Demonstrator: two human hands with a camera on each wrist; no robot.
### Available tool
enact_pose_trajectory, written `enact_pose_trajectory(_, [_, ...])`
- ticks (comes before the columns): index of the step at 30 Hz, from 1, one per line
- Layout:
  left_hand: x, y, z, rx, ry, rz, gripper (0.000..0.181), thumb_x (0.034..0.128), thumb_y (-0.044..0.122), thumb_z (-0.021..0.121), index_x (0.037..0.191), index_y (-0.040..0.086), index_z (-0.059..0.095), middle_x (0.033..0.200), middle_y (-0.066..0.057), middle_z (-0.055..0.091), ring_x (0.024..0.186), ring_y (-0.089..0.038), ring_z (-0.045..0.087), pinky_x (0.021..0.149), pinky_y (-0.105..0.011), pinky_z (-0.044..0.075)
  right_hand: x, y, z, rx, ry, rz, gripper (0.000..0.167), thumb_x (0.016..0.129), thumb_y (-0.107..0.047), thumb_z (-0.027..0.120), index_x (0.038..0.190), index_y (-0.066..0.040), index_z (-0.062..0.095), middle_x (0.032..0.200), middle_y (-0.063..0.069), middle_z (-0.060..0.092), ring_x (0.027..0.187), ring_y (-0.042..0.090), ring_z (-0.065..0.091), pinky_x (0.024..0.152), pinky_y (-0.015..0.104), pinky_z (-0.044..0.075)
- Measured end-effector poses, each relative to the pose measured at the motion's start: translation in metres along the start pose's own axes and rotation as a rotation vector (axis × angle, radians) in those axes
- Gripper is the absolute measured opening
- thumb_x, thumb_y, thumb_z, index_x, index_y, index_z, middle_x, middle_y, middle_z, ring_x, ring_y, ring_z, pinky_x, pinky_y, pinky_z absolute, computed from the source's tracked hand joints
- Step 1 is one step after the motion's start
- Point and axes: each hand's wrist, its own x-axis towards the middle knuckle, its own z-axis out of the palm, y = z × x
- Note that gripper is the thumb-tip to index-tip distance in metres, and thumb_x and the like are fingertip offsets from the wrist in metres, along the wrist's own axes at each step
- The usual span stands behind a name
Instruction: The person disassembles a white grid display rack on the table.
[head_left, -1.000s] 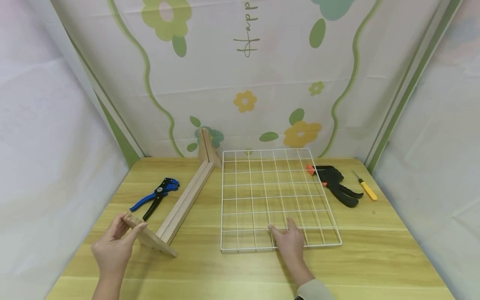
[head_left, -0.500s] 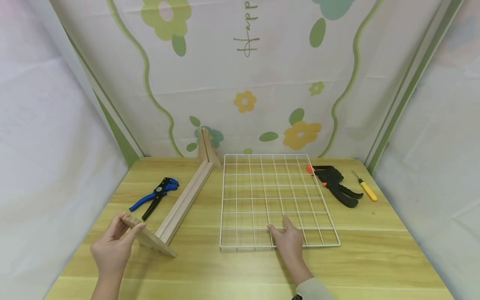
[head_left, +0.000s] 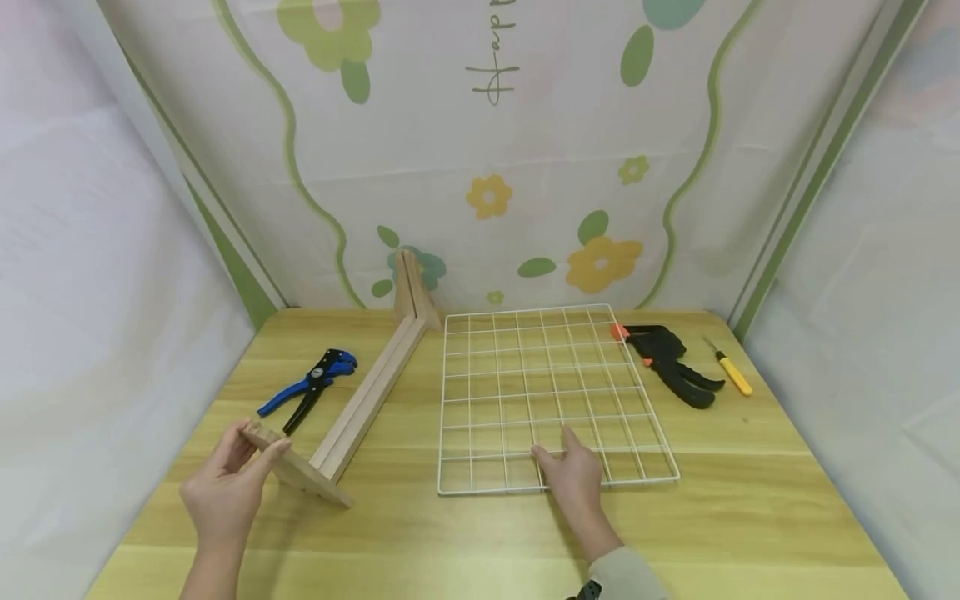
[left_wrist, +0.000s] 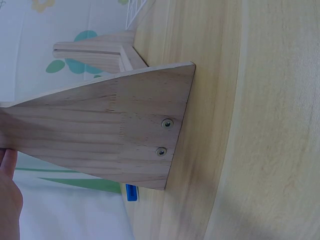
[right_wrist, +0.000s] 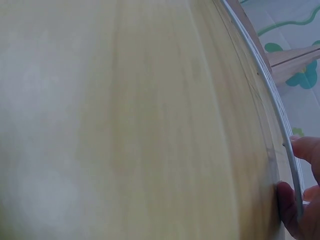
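In the head view, a white wire grid panel (head_left: 555, 392) lies nearly flat over the middle of the table. My right hand (head_left: 573, 483) grips its near edge, thumb and fingers on either side of the wire (right_wrist: 287, 130) in the right wrist view. Whether its far edge touches the table I cannot tell. To the left stands a wooden frame: a grooved beam (head_left: 371, 396) between two upright end boards. My left hand (head_left: 225, 492) pinches the top of the near end board (head_left: 300, 471). Two bolt heads (left_wrist: 167, 123) show on that board's outer face.
Blue-and-black wire strippers (head_left: 311, 387) lie left of the beam. A black clamp with orange tips (head_left: 671, 362) and a yellow-handled screwdriver (head_left: 735, 373) lie right of the panel. A flowered cloth (head_left: 562, 167) hangs behind the wood-grain table (head_left: 480, 550).
The panel's far edge has come down toward the table, while my right hand keeps its grip on the near edge. My left hand and the wooden frame stay where they were.
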Motion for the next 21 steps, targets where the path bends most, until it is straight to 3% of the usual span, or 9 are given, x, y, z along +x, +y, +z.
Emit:
enact_pose_trajectory(7, [0.001, 0.001, 0.000, -0.012, -0.007, -0.004, 0.052, 0.0549, -0.023, 0.076, 0.104, -0.013, 0.063, 0.099, 0.022, 0.063, 0.087, 0.009, 0.063, 0.075, -0.012, 0.053, 0.000, -0.004, 0.000, -0.028, 0.023, -0.023, 0.069, 0.079, -0.033, 0.072, 0.131, 0.004, 0.047, 0.048, -0.002, 0.039, 0.040, 0.009, 0.032, 0.036, 0.017, 0.033])
enact_pose_trajectory(13, [0.002, 0.002, 0.001, -0.025, -0.005, 0.008, 0.051, 0.0545, -0.024, 0.075, 0.103, -0.014, 0.064, 0.097, 0.026, 0.062, 0.086, 0.008, 0.063, 0.075, -0.011, 0.053, 0.000, -0.010, 0.001, -0.014, 0.012, 0.016, 0.070, 0.079, -0.033, 0.072, 0.132, 0.003, 0.045, 0.056, 0.000, 0.042, 0.047, 0.013, 0.036, 0.045, 0.022, 0.036])
enact_pose_trajectory(21, [0.001, 0.001, -0.001, -0.015, -0.010, -0.019, 0.050, 0.0553, -0.024, 0.076, 0.103, -0.016, 0.062, 0.095, 0.031, 0.060, 0.085, 0.010, 0.062, 0.076, -0.010, 0.053, -0.007, -0.015, 0.003, 0.047, -0.045, 0.062, 0.075, 0.078, -0.031, 0.073, 0.136, 0.005, 0.039, 0.051, -0.002, 0.035, 0.041, 0.010, 0.029, 0.035, 0.017, 0.033])
